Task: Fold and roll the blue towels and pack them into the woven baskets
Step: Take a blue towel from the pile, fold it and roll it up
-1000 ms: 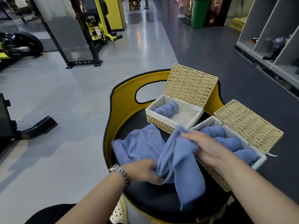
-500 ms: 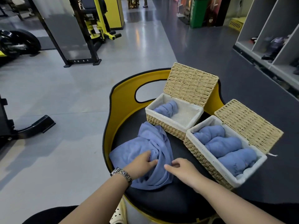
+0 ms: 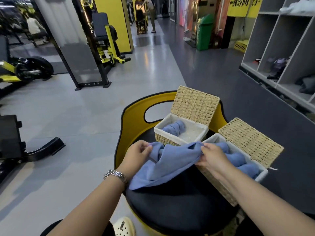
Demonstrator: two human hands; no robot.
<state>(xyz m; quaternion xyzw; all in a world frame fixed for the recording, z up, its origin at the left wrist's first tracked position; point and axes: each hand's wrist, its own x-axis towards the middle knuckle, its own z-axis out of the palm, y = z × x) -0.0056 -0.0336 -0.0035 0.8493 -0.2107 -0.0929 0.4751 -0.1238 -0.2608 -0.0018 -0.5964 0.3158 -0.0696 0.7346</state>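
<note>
A loose blue towel [image 3: 172,162] hangs stretched between my hands above the black seat [image 3: 177,206]. My left hand [image 3: 136,155] pinches its left top corner and my right hand [image 3: 213,157] pinches the right top corner. Behind it stands the left woven basket [image 3: 172,139], lid up, with one rolled blue towel [image 3: 175,129] in its white lining. The right woven basket [image 3: 219,184], lid open, holds rolled blue towels [image 3: 242,163], partly hidden by my right hand.
The seat has a yellow backrest [image 3: 134,123] with a cut-out handle. Gym machines [image 3: 100,48] and a weight plate [image 3: 34,68] stand at the left, grey cubby shelves [image 3: 281,48] at the right. A person stands far down the aisle.
The towel lay bunched on the seat under my hands; now both hands have lifted it by its top corners and spread it wide. The camera has tilted upward.
</note>
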